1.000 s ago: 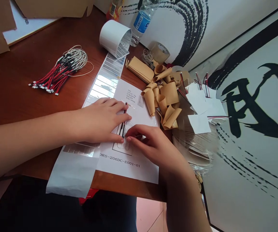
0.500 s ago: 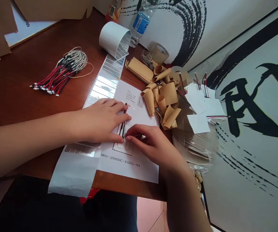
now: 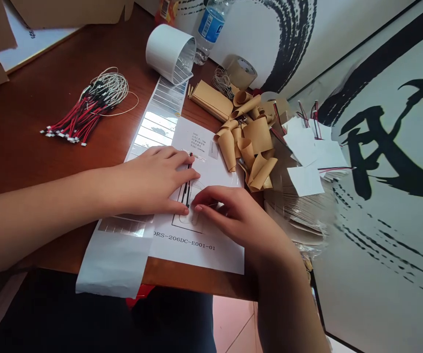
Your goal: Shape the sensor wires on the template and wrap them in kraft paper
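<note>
A wire lead (image 3: pixel 188 182) with red and black wires lies lengthwise on a printed paper sheet (image 3: pixel 196 250). My left hand (image 3: pixel 156 179) lies flat with its fingers spread, fingertips and thumb pressing beside and on the lead. On the right, my right hand (image 3: pixel 229 211) has thumb and forefinger pinched together close to the lead's lower end. A faint pale wire shows near those fingertips; its path over the outline drawing is hard to follow. Under my left hand runs a strip of clear labels on white backing (image 3: pixel 111 264).
A bundle of red, black and white wire leads (image 3: pixel 93 103) lies at left. Behind are the label roll (image 3: pixel 163 51), a water bottle (image 3: pixel 211 27) and packing tape (image 3: pixel 240 72). Curled brown paper pieces (image 3: pixel 259 137) and a stack of white cards (image 3: pixel 307 181) stand at right.
My right hand has shifted very slightly by the lower end of the lead. The left hand stays on the sheet; the whole view has moved a little.
</note>
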{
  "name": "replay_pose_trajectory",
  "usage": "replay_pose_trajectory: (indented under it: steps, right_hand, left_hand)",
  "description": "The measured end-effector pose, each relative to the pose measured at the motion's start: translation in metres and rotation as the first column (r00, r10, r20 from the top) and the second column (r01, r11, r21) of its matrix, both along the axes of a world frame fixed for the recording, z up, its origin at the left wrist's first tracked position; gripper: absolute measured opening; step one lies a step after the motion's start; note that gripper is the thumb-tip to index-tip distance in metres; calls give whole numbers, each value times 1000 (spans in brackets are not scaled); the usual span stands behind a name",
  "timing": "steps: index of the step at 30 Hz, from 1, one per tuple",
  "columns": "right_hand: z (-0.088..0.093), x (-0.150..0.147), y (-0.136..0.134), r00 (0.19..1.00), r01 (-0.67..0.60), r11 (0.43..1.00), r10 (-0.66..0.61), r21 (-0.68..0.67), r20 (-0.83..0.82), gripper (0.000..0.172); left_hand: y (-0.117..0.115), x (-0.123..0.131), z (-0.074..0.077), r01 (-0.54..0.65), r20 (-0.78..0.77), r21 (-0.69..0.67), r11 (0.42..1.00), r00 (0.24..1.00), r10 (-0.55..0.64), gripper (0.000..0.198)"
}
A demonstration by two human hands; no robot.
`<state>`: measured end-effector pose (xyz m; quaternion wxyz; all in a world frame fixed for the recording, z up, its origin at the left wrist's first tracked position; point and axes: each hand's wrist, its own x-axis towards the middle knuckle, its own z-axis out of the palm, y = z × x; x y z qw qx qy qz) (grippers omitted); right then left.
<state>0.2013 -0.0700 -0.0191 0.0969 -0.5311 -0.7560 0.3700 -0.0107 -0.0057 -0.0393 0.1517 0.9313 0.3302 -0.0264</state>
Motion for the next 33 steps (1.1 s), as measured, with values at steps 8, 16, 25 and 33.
replay_pose_trajectory:
  steps: [8, 16, 25, 33]
  right_hand:
    - [12, 2, 0, 995, 63, 995, -69, -80, -72, 16]
    - [10, 6, -5, 906, 264, 942, -316, -208, -281, 19]
    - [6, 6, 0, 764, 396, 859, -504, -324, -402, 25]
    - [3, 11, 4, 631, 397, 805, -589, -442, -505, 25]
  left_hand:
    - [1, 0, 1, -11, 10, -21, 1000, 1000, 11, 75]
    - [2, 1, 2, -14, 6, -22, 1000, 1000, 15, 76]
    - [2, 0, 3, -19, 15, -39, 999, 1000, 20, 76]
    - [3, 0, 1, -12, 0, -25, 1000, 1000, 12, 76]
